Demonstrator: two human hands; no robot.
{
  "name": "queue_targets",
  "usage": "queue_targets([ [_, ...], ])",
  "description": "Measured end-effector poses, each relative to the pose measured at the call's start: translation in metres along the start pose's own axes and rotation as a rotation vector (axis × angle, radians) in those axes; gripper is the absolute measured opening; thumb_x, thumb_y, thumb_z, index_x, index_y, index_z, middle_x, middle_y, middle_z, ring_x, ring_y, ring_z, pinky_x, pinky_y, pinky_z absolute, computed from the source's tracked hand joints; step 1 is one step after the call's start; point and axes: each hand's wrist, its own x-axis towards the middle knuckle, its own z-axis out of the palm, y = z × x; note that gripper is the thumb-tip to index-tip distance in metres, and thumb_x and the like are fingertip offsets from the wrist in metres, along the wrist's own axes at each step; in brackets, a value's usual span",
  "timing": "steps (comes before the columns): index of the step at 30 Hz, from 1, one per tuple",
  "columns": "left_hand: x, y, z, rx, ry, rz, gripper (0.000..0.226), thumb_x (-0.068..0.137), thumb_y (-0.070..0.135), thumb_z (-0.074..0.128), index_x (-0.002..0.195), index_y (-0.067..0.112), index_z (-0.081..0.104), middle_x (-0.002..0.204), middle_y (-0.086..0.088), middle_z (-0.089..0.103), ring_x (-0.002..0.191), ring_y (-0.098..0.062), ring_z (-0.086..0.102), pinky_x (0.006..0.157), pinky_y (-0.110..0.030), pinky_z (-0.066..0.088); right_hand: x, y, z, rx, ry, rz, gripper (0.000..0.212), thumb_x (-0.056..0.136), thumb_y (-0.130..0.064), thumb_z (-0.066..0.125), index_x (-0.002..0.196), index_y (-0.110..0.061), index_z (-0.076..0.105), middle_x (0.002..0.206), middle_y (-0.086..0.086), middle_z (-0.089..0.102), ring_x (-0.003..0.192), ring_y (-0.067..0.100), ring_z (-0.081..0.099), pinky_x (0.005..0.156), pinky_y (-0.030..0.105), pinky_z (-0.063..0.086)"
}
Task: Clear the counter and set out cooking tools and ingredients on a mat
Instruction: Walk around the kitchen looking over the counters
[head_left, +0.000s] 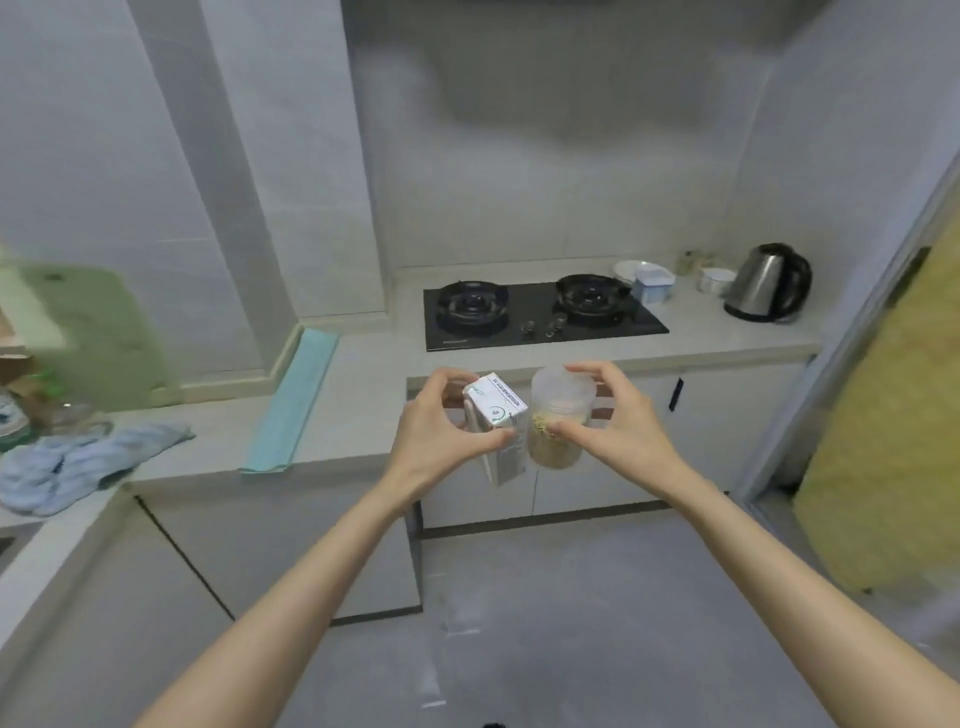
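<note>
Now left fingers (480, 446) clamp the carton (500, 404), right fingers (569, 428) pinch the jar (558, 405). Carry both upright to the mat (291, 405) at ten o'clock; land them gently.

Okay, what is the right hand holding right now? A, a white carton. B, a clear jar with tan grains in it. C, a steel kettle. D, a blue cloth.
B: the right hand grips the clear jar, tan grains in its lower half; the left hand holds the white carton.
</note>
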Motion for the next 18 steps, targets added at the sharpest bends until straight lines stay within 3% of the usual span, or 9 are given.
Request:
queue_targets([
  [2,0.034,-0.001,0.024,-0.017,-0.043,0.029,0.060,0.055,0.032,0.088,0.105,0.028,0.055,0.103,0.014,0.066,0.093,0.006,0.059,0.075,-0.013,0.050,0.019,0.017,-0.014,-0.018,0.041,0.030,0.058,0.071,-0.027,0.081,0.120,-0.033,0.052,0.121,-0.013,0.054,0.110,0.004,0.050,0.084,0.020,0.048],
  [9,0.166,0.003,0.107,-0.137,-0.201,0.108,0.061,0.055,0.026,0.090,0.106,0.025,0.057,0.103,0.014,0.064,0.094,0.004,0.059,0.080,-0.031,0.057,0.101,0.068,-0.073,-0.047,0.211,0.120,0.056,0.071,-0.023,0.081,0.119,-0.031,0.054,0.114,-0.022,0.053,0.108,-0.004,0.051,0.074,0.008,0.047],
  [14,0.241,0.021,0.161,-0.194,-0.301,0.188,0.057,0.057,0.024,0.089,0.105,0.025,0.059,0.103,0.014,0.066,0.094,0.005,0.059,0.075,-0.015,0.053,0.150,0.094,-0.115,-0.088,0.319,0.135,0.056,0.070,-0.025,0.082,0.117,-0.034,0.053,0.112,-0.021,0.057,0.099,-0.012,0.054,0.077,0.009,0.049],
  [18,0.290,0.030,0.205,-0.214,-0.371,0.217,0.057,0.056,0.027,0.089,0.105,0.028,0.059,0.102,0.016,0.067,0.095,0.001,0.061,0.081,-0.032,0.058,0.185,0.121,-0.146,-0.117,0.393,0.136,0.055,0.070,-0.025,0.082,0.118,-0.029,0.056,0.113,-0.014,0.061,0.102,-0.006,0.056,0.079,0.007,0.047],
])
